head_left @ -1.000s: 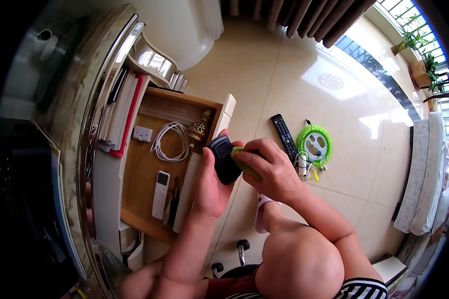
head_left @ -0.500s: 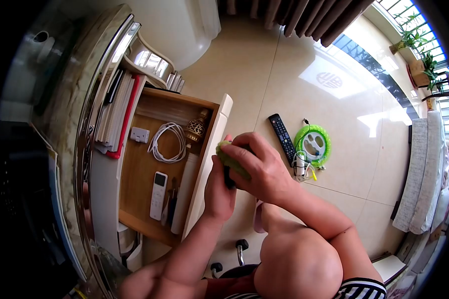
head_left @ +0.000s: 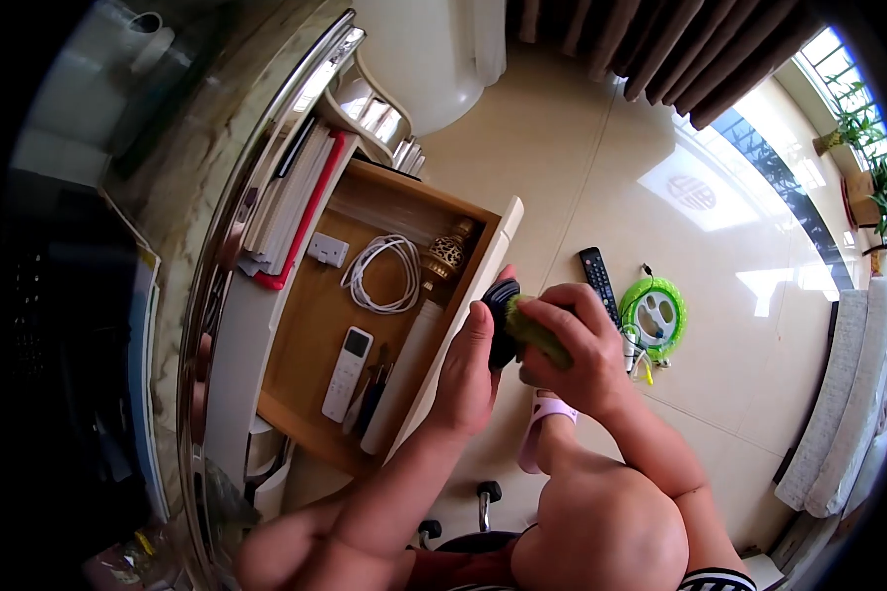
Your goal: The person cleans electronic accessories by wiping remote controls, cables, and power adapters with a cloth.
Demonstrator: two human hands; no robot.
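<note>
Gap of tiled floor between drawer and black remote, green coil just beyond.

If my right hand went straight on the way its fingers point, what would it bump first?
Probably the black thing in your left hand. The cloth in your right hand seems to touch it, though depth is hard to judge.

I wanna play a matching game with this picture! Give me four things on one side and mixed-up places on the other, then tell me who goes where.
Things:
1. green cloth
2. white remote
3. black remote
4. black object

Places:
A. on the tiled floor
B. in the left hand
C. inside the open drawer
D. in the right hand

Right pairs: 1-D, 2-C, 3-A, 4-B
</note>
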